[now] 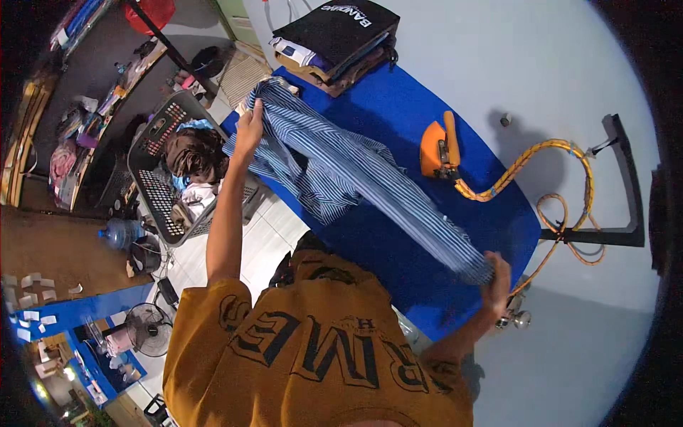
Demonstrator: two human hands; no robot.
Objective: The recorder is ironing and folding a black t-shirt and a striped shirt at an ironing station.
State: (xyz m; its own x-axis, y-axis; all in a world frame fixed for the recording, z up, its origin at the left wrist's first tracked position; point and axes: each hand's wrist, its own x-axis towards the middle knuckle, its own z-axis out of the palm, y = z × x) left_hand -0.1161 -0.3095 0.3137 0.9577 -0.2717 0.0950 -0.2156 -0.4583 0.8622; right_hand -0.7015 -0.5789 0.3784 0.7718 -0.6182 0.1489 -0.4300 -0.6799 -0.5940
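Observation:
A blue and white striped garment [341,155] is stretched lengthwise between my two hands over a blue-covered ironing table [395,256]. My left hand [249,128] grips one end of it at the table's far left edge. Its other end, narrow and slightly blurred, is in my right hand [497,277] near the table's right front edge. Part of the cloth hangs in loose folds around the middle. Beyond it, an orange iron [435,149] lies on the blue cover, with a thick yellow cord [496,184] running from it.
A stack of folded clothes [341,37] stands at the table's far end. A grey plastic basket [152,197] with crumpled clothes stands at left. The cord loops by a black wall bracket [597,235] at right. Shelves, a water jug [122,234] and a fan [149,329] are farther left.

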